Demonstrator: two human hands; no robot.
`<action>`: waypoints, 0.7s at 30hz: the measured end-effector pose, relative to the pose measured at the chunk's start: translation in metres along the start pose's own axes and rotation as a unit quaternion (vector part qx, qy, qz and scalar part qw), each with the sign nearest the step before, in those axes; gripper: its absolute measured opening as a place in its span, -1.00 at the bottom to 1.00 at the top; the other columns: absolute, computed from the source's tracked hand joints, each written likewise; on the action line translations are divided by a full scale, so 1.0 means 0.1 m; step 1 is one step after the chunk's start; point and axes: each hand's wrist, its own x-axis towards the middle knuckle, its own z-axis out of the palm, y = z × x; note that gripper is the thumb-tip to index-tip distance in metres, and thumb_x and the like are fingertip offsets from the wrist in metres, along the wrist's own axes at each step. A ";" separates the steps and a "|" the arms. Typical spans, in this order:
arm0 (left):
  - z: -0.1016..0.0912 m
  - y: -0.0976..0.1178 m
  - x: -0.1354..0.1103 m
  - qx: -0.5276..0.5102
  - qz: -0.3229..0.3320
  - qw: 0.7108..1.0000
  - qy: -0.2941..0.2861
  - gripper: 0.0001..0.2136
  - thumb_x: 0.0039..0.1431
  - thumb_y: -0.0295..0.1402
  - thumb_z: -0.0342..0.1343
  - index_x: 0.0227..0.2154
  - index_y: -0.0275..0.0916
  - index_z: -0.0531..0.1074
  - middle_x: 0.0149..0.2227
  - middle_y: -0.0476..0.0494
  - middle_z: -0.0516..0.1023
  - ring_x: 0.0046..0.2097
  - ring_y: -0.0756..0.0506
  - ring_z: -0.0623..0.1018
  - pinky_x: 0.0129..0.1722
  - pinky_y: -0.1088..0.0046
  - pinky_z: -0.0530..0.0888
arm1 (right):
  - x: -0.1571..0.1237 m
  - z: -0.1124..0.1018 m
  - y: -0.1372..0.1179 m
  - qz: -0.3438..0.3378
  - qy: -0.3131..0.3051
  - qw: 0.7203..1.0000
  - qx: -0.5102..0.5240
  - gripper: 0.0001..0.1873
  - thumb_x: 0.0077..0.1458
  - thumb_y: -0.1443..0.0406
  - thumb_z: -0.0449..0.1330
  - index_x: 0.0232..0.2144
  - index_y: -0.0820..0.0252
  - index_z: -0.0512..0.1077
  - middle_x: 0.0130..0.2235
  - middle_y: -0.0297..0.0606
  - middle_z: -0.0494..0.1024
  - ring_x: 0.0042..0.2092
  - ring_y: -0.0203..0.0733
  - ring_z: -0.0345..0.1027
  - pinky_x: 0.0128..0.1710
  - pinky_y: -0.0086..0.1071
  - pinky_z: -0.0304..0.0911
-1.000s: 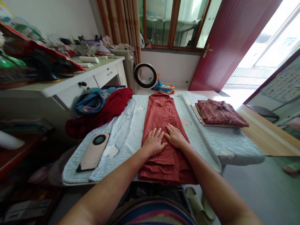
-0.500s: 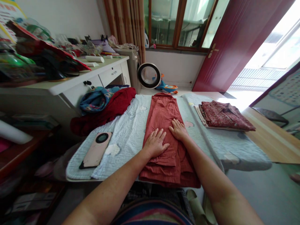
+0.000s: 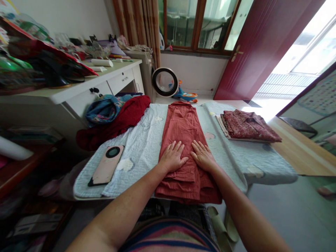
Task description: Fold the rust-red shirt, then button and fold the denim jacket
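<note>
A rust-red shirt (image 3: 181, 122), folded into a long strip with its collar at the far end, lies on a pale blue quilted cloth (image 3: 141, 140). On the left half of the shirt my left hand (image 3: 173, 157) rests flat, fingers pointing away from me. My right hand (image 3: 203, 155) lies palm down on its right side, fingers spread. Neither hand grips the fabric. The shirt's near end, with overlapping layers, hangs close to the table's front edge.
A phone (image 3: 107, 166) lies at the left, below a heap of dark red clothing (image 3: 126, 119) and a blue patterned garment (image 3: 103, 110). Folded patterned clothes (image 3: 249, 126) are stacked at the right. Behind stand a cluttered white desk (image 3: 102, 85) and a round washer door (image 3: 165, 82).
My right hand has slid toward me along the shirt and is now level with my left. My left hand has barely moved on the cloth. The view has shifted slightly.
</note>
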 end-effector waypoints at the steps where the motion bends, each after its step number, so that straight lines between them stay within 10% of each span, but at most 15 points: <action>1: 0.00 0.00 0.00 -0.002 0.000 1.000 -0.001 -0.34 0.26 0.06 -0.10 0.30 -0.23 0.13 0.38 -0.25 0.08 0.38 -0.32 0.05 0.33 0.04 0.05 | -0.07 -0.01 -0.02 0.000 -0.001 1.000 0.002 -0.37 0.32 0.06 -0.15 0.34 0.15 0.07 0.39 -0.25 0.02 0.39 -0.04 -0.17 0.33 -0.03 -0.19; 16: -0.04 0.00 -0.02 -0.010 0.001 1.000 -0.009 -0.33 0.24 0.07 -0.09 0.29 -0.24 0.14 0.38 -0.28 0.07 0.38 -0.33 0.04 0.33 0.03 0.05 | -0.55 -0.23 -0.10 -0.019 -0.025 0.997 0.072 -0.26 0.21 -0.04 0.03 0.30 0.23 0.14 0.35 -0.08 0.13 0.37 0.02 -0.08 0.33 -0.01 -0.15; 21: -0.02 -0.02 -0.01 0.004 0.006 1.000 -0.013 -0.31 0.26 0.10 -0.14 0.31 -0.25 0.10 0.39 -0.26 0.05 0.39 -0.32 0.03 0.33 0.03 0.04 | -0.39 -0.21 -0.32 -0.019 0.075 0.989 0.125 -0.35 0.24 0.07 0.03 0.27 0.28 0.18 0.32 0.01 0.19 0.34 0.01 0.02 0.29 -0.05 -0.02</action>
